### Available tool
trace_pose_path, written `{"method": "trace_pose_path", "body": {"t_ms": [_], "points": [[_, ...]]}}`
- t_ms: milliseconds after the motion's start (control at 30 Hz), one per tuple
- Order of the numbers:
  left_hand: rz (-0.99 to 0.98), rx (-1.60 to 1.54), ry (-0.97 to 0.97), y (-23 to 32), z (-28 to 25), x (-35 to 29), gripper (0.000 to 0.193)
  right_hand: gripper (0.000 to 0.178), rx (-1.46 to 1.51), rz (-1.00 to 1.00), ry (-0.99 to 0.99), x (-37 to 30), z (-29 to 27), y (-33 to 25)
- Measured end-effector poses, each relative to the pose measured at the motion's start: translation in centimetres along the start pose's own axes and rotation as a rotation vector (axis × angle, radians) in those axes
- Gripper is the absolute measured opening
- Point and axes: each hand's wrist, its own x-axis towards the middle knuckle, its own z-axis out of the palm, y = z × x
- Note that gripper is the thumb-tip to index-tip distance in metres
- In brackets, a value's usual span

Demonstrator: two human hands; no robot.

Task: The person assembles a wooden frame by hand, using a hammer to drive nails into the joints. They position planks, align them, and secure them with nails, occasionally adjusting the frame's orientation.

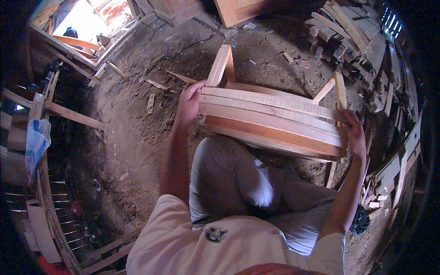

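Several pale wooden slats (270, 109) lie edge to edge in front of me, with a redder slat (275, 134) on the side nearest my knees. They rest on a wooden stand whose left post (219, 66) and right post (340, 90) rise past their far side. My left hand (189, 103) grips the left end of the slats, its thumb along the top by the left post. At the opposite end, my right hand (354, 130) is closed around the slats' right corner, its fingers curled over the edge near the right post. What lies under the slats is mostly hidden.
A big heap of wood offcuts (362, 43) fills the far right. Scraps of wood are scattered on the dirt floor (133, 133). To the left, a wooden rail (75, 115) juts out beside a blue-and-white plastic bag (36, 144). Wooden panels (238, 11) stand at the back.
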Motion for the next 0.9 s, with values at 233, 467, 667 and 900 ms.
{"method": "trace_pose_path", "body": {"t_ms": [233,467,667,900], "points": [[0.106,0.118,-0.003,-0.6,-0.2,0.0,0.028,0.044,-0.551,-0.307,0.087,-1.7,-0.6,1.7],[0.17,0.201,-0.033,0.5,-0.4,-0.1,0.024,0.028,-0.443,-0.208,0.289,-1.4,1.4,1.3],[0.072,0.166,-0.005,0.4,-0.1,-0.4,0.028,0.023,-0.23,-0.316,0.435,-1.6,1.5,3.7],[0.052,0.292,-0.052,-0.1,-0.9,-0.3,0.036,0.024,-0.051,-0.126,0.509,-2.1,3.0,1.2]]}}
